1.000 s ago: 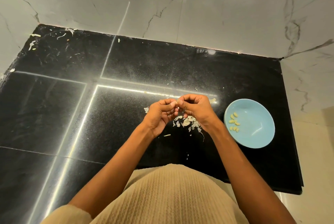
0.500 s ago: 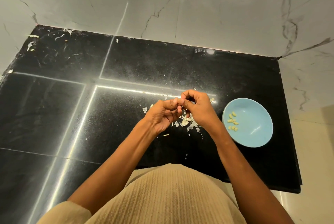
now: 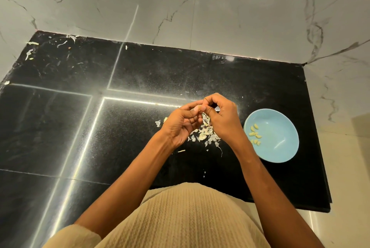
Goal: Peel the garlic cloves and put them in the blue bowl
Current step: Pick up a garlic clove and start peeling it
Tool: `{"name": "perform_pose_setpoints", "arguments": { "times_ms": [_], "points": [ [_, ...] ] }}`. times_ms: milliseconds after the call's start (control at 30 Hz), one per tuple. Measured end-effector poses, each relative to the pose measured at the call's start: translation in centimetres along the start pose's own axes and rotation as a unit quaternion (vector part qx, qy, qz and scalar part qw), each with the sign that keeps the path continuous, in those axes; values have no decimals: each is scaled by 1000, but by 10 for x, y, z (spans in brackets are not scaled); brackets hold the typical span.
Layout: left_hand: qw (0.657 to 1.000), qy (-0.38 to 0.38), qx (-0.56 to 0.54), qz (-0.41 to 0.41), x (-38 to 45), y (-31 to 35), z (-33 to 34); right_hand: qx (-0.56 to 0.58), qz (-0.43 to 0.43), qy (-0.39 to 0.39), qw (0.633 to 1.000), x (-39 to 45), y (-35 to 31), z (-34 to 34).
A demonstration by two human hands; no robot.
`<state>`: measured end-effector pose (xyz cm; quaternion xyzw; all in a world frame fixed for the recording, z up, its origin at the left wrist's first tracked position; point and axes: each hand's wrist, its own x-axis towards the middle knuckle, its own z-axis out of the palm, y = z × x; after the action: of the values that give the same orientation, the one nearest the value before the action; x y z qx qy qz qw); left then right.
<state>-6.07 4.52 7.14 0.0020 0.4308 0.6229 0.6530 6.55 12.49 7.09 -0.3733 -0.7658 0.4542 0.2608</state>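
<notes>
Left of the round light-blue bowl (image 3: 280, 147), the left hand (image 3: 180, 125) and right hand (image 3: 222, 117) pinch a small pale garlic clove (image 3: 200, 107) between curled fingertips, above papery white peelings (image 3: 206, 135).

We find no text, label, brand, number or sign that can be read anywhere in this view.
</notes>
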Motion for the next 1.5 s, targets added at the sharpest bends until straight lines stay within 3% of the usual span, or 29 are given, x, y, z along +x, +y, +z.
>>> {"name": "perform_pose_setpoints", "arguments": {
  "times_ms": [433,900,1200,1500],
  "points": [
    [997,38,-55,32,6,-6,10,-4,-34,3,999,-3,-2,-4],
    [996,43,-72,34,3,-10,13,21,-1,-15,1000,-5,0,-10],
    [998,20,-27,52,-3,-4,13,-4,0,-4,1000,-3,0,-16],
    [996,59,-30,56,0,-7,12,23,28,0,999,-5,1,-20]
  ]
}}
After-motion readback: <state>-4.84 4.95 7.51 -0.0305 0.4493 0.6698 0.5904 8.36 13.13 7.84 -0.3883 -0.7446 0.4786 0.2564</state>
